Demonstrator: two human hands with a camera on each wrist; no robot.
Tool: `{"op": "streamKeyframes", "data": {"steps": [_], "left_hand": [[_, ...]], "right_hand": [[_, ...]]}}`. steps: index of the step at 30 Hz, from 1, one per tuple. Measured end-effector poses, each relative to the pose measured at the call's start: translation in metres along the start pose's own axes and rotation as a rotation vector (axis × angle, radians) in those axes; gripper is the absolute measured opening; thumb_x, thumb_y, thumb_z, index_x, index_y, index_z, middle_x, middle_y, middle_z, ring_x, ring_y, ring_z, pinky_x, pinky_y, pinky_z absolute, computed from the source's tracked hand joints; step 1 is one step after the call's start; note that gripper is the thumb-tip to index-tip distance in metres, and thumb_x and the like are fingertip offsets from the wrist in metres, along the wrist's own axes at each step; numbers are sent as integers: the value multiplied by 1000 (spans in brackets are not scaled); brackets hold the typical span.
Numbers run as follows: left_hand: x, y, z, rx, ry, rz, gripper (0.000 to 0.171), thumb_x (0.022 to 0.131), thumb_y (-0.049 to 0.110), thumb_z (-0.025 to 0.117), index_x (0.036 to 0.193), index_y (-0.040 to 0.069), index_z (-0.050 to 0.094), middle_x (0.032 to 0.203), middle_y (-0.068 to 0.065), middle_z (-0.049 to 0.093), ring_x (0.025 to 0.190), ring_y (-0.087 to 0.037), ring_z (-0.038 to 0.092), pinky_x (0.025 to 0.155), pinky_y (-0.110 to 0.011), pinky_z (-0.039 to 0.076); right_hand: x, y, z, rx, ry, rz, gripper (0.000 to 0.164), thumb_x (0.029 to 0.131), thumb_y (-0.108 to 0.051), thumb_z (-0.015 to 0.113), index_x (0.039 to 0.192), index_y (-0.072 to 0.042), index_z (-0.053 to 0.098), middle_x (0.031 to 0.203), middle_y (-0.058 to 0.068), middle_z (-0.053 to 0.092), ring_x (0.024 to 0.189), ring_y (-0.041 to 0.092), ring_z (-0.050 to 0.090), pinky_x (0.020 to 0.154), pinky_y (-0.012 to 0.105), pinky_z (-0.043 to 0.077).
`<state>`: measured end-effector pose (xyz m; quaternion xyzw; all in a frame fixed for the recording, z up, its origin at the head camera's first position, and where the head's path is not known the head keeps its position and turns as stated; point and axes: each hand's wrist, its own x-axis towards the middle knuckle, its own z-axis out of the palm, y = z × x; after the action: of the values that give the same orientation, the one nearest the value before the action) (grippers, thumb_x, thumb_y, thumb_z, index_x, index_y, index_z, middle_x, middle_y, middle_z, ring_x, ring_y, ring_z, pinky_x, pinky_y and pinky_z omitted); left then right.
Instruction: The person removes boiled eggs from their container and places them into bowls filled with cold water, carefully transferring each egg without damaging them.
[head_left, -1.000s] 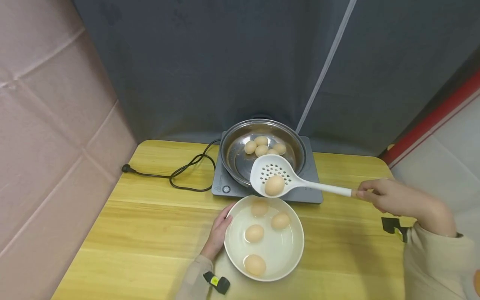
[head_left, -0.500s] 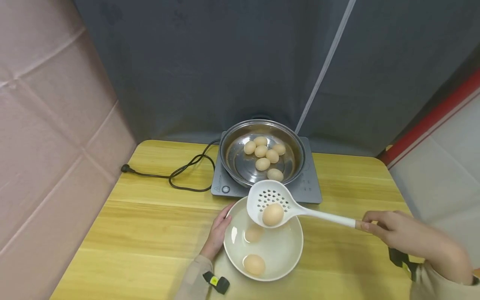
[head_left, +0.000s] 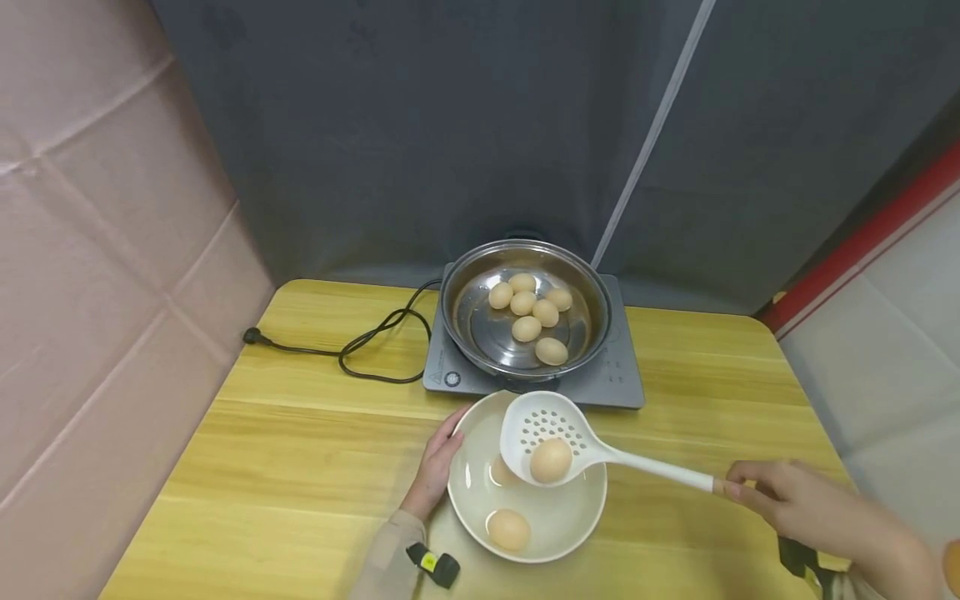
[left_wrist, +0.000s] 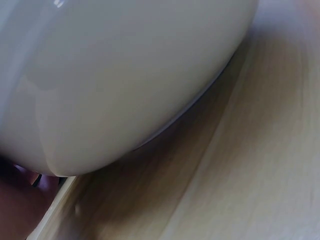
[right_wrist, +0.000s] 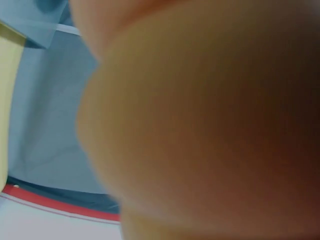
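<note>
In the head view my right hand [head_left: 806,504] grips the wooden end of a white slotted spoon [head_left: 648,467]. One brown egg [head_left: 551,461] lies in its perforated bowl, over the right part of a cream bowl [head_left: 592,521]. My left hand [head_left: 432,468] holds the cream bowl by its left side, thumb at the rim. Water and a lower egg [head_left: 508,530] show in this bowl; another egg [head_left: 501,472] is partly hidden by the spoon. The left wrist view shows the bowl's outer wall [left_wrist: 130,75]. The right wrist view is mostly filled by blurred skin.
Behind the bowl a steel pan [head_left: 480,346] holding several eggs [head_left: 525,304] stands on a grey induction cooker [head_left: 465,379]. Its black cord [head_left: 367,333] coils to the left on the wooden table [head_left: 300,467]. A dark curtain [head_left: 412,125] hangs behind.
The slotted spoon with its egg has moved from the pan's front edge toward me, over the cream bowl. My right hand came along with it. The left hand stayed on the bowl.
</note>
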<state>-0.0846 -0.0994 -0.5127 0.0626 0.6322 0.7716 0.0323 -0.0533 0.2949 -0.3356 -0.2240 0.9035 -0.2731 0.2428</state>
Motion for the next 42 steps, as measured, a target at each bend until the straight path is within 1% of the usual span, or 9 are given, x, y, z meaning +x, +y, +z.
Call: {"op": "streamKeyframes", "data": {"steps": [3, 5, 12, 17, 21, 29, 31, 39, 42], "left_hand": [[0, 0, 0, -5, 3, 1, 43, 96, 8, 31, 135, -9, 31, 142, -22, 31, 132, -33, 27, 103, -15, 30], [0, 0, 0, -12, 8, -4, 43, 96, 8, 31, 136, -8, 31, 142, -21, 31, 131, -31, 28, 103, -15, 30], [0, -1, -1, -2, 5, 10, 42, 97, 8, 32, 135, -9, 31, 141, -23, 32, 130, -28, 32, 103, -16, 31], [0, -1, 0, 6, 5, 17, 42, 97, 8, 32, 134, -10, 31, 141, -24, 32, 128, -19, 36, 102, -15, 32], [0, 0, 1, 10, 12, -4, 42, 96, 9, 31, 135, -9, 32, 142, -22, 32, 126, -13, 38, 103, -15, 31], [0, -1, 0, -5, 6, -5, 43, 97, 9, 32, 135, -9, 31, 142, -22, 32, 130, -30, 31, 103, -16, 31], [-1, -1, 0, -12, 1, -10, 43, 97, 10, 32, 136, -8, 31, 142, -21, 31, 130, -32, 31, 103, -17, 32], [0, 0, 1, -25, -11, -17, 43, 97, 9, 31, 137, -8, 29, 144, -22, 28, 130, -34, 29, 103, -17, 33], [0, 0, 0, -28, -10, -21, 43, 97, 9, 30, 136, -8, 29, 144, -22, 28, 130, -33, 29, 102, -16, 33]], "right_hand": [[0, 3, 3, 60, -33, 28, 16, 96, -21, 43, 92, -18, 58, 50, -17, 29, 40, -4, 24, 31, 14, 25], [0, 4, 5, 72, -43, 47, 18, 97, -22, 42, 92, -17, 58, 50, -17, 29, 39, -3, 24, 32, 14, 25], [4, 7, 13, -41, 14, 50, 16, 96, -24, 43, 92, -20, 57, 54, -16, 28, 44, -2, 22, 37, 15, 26], [8, 8, 15, -53, 38, 43, 15, 95, -24, 45, 91, -20, 58, 56, -15, 29, 46, -2, 23, 39, 16, 25], [10, 9, 15, -68, 31, 86, 17, 95, -28, 44, 93, -21, 59, 56, -14, 30, 46, -1, 23, 39, 18, 24], [11, 10, 16, -142, 60, 167, 20, 93, -38, 45, 96, -23, 59, 57, -12, 35, 47, 1, 27, 40, 19, 24], [11, 10, 17, -162, 75, 172, 19, 93, -39, 46, 96, -25, 59, 58, -13, 37, 48, 0, 29, 41, 19, 25], [13, 13, 20, -248, 184, 102, 10, 91, -33, 51, 94, -28, 59, 57, -16, 34, 48, -2, 28, 40, 18, 25], [12, 13, 21, -267, 207, 95, 10, 91, -33, 53, 96, -28, 60, 58, -17, 35, 48, -3, 29, 40, 18, 25]]}}
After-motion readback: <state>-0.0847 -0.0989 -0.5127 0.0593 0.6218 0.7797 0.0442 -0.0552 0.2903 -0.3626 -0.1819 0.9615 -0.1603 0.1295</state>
